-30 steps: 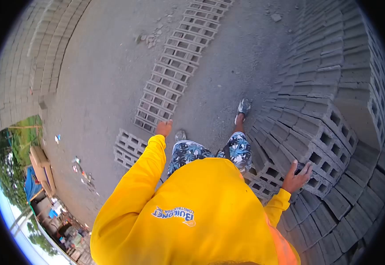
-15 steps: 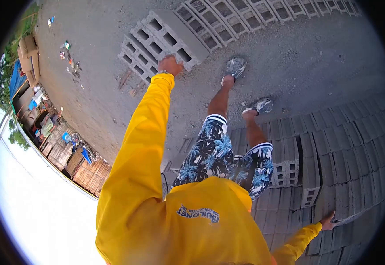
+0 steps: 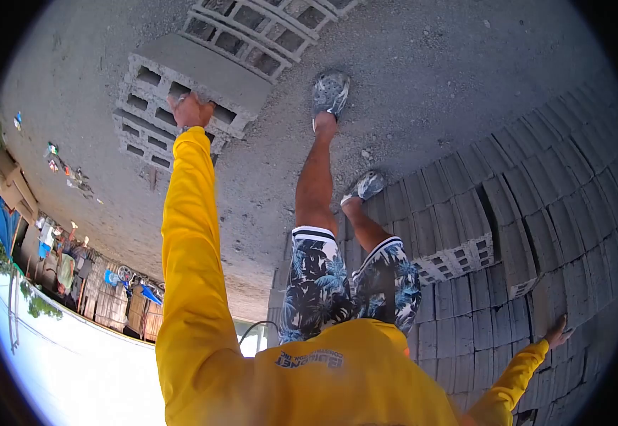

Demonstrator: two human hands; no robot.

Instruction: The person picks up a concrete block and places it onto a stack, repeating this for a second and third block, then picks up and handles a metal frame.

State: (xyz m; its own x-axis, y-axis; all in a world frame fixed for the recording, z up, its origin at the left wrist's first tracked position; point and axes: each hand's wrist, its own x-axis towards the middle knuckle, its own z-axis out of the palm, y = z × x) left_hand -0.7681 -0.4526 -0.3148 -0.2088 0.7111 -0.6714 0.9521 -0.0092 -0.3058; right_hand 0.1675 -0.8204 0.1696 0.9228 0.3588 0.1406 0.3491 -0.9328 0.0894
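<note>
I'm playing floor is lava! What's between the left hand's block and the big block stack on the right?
The head view shows gray ground, plus the person's left leg and shoe, between the hollow block and block stack.

"From my end, how's the left?"

"I have the left arm reaching forward, nearly straight, with the left hand at its end, knuckles up and fingers curled down."

"And the right?"

"I've got the right arm stretched low and out to the side. The right hand looks small on my feed; I can't tell how far its fingers close."
</note>
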